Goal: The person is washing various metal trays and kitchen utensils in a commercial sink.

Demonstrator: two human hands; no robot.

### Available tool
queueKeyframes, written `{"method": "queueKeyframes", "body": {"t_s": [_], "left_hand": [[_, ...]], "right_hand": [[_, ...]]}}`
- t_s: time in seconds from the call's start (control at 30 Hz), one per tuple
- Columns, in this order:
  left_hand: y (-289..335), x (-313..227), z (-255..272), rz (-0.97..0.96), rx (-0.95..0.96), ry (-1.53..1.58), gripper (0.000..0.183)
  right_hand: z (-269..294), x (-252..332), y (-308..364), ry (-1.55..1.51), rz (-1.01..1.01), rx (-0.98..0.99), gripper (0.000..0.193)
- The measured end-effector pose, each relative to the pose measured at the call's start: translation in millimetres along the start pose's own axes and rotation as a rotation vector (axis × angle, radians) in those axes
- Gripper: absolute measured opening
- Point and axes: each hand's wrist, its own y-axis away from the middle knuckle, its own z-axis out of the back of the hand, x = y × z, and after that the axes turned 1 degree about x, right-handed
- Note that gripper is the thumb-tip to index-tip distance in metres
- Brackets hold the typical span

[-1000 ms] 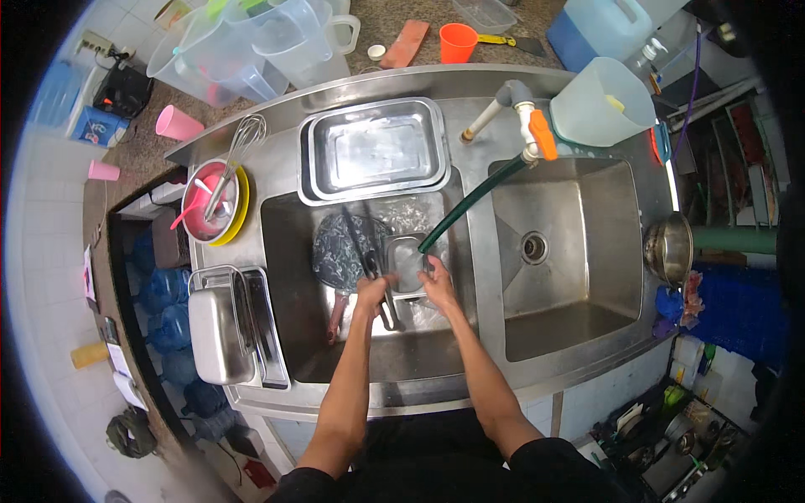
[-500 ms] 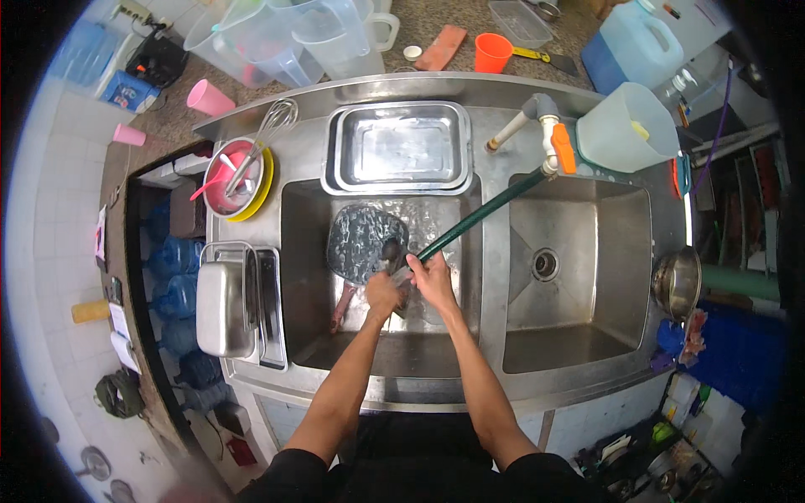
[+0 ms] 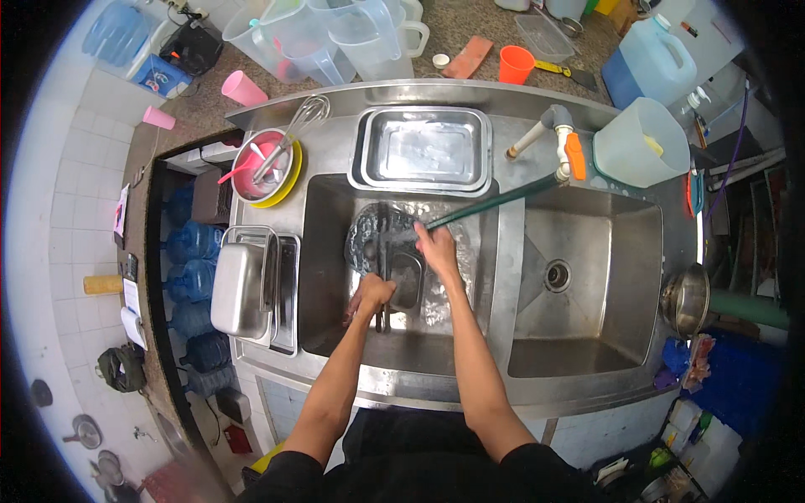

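Note:
My right hand (image 3: 436, 250) is closed round the end of a green hose (image 3: 495, 201) that runs from the tap. A clear stream of water leaves the hose toward the left, over a dark, round-cornered pan (image 3: 359, 236) with a speckled surface in the left sink. My left hand (image 3: 375, 292) is closed on long, thin, dark utensils (image 3: 383, 251), upright in the picture and crossing the pan's right edge; their exact kind is blurred. Beside the left hand the pan's brownish handle (image 3: 350, 312) is partly hidden. A rounded rectangular shape (image 3: 408, 281) lies on the sink floor between my hands.
Metal trays (image 3: 426, 151) lie across the left sink's back edge. A bowl with a whisk (image 3: 281, 155) stands at the back left, with a steel lidded container (image 3: 239, 289) nearer. The tap's orange handle (image 3: 575, 157) rises behind the right sink (image 3: 587, 277), beside a translucent tub (image 3: 641, 142).
My left hand has come away from the hose end, lower and toward the pan's handle, with the dark utensils. Water now streams visibly over the pan. The whole view has shifted slightly.

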Motion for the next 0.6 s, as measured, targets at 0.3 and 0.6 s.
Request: {"method": "queueKeyframes", "body": {"t_s": [0.3, 0.6], "left_hand": [[11.4, 21.7, -11.9, 0.032, -0.039, 0.610, 0.029], [31.4, -6.4, -4.7, -0.080, 0.184, 0.775, 0.027]], "right_hand": [[-6.2, -100.3, 24.9, 0.387, -0.159, 0.141, 0.061], [-12.5, -146.7, 33.5, 0.215, -0.295, -0.154, 0.039]]}}
